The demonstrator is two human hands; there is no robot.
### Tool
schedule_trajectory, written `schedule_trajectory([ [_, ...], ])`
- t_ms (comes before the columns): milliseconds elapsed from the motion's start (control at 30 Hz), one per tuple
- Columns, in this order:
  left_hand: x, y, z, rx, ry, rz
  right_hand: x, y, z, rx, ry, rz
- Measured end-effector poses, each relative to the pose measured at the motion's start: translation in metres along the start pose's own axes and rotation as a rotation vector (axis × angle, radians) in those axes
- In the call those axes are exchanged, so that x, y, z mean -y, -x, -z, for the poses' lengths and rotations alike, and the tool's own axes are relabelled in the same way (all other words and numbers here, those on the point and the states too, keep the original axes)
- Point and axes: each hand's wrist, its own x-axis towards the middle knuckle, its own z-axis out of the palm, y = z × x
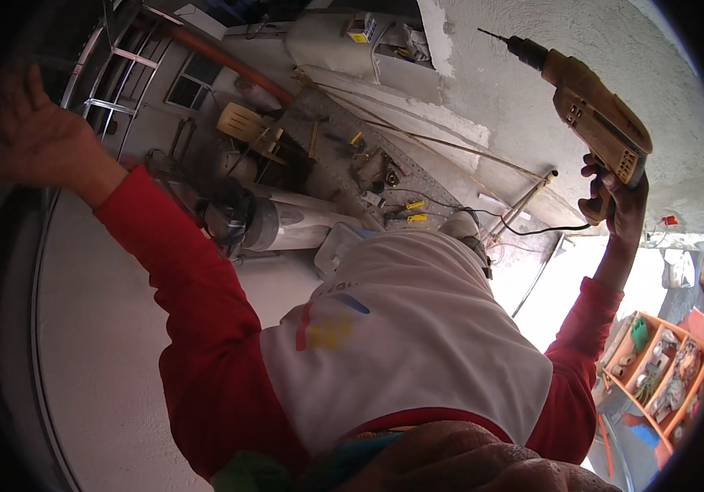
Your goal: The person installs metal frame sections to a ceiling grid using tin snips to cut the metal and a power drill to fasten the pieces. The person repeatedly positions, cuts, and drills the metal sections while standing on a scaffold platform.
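Note:
My right hand (629, 205) is wrapped round the handle of a brown corded power drill (602, 111), raised at the right side of the view. The drill's black chuck (526, 51) holds a thin bit that points up and left, apart from the grey plastered wall behind it. A black cord (532, 232) runs from the handle down toward the floor area. Far to the left, my left hand (48, 148) is lifted with its fingers spread and nothing in it. It is nearest the metal-railed frame in the upper left.
Below lies a speckled board (311, 123) with several hand tools on it, some with yellow handles. A wooden stool (245, 125) stands beside it. Several thin poles (450, 152) lean along the wall. An orange compartment box (653, 328) with small items is at lower right.

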Motion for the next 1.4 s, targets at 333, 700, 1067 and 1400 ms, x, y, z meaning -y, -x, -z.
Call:
schedule_trajectory([
  [333,-0.071,0.634,0.096,0.999,-0.563,2.027,-0.306,-0.031,-0.007,0.002,0.698,-0.867],
  [700,-0.125,0.769,0.037,0.187,-0.496,2.498,-0.516,-0.15,-0.111,0.437,0.405,-1.145],
  [1067,0.132,1.264,0.037,1.087,-0.652,1.884,-0.831,-0.036,-0.141,0.232,0.301,-1.561],
  [1400,0.219,1.434,0.073,1.322,-0.93,0.919,-0.925,-0.01,-0.111,-0.05,-0.053,-1.809],
])
